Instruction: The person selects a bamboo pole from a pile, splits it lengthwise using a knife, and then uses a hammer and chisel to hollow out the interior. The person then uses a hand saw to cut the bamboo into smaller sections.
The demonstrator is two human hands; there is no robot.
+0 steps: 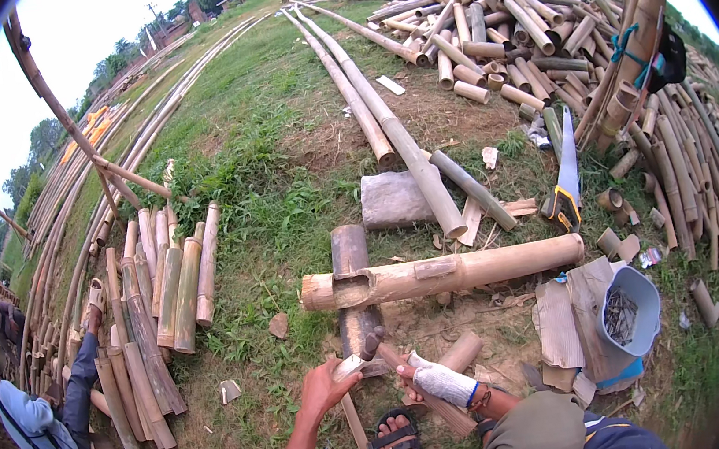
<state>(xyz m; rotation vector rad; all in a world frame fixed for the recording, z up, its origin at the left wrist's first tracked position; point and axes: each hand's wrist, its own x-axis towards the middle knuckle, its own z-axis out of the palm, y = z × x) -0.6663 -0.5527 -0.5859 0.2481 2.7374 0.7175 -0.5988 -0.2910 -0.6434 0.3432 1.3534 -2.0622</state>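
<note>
In front of me a thick pale bamboo pole (488, 266) lies crosswise over a darker bamboo piece (358, 324). A notch is cut near the pole's left end. My left hand (323, 388) is closed around a pale, flat-faced piece (348, 368) that I cannot identify further. My right hand (435, 383), in a white fingerless glove, grips a long brown wooden handle (402, 366) slanting down to the right. A dark rounded end (374, 340) sits at its upper tip, near the pale piece; whether they touch is unclear. Both hands are just below the notched pole.
A handsaw (566, 170) with a yellow-black grip stands behind the pole's right end. A grey-blue bucket (645, 316) of nails is at right. Cut bamboo lies in a large heap (522, 20) and in a left row (181, 289). A person (40, 420) sits at far left.
</note>
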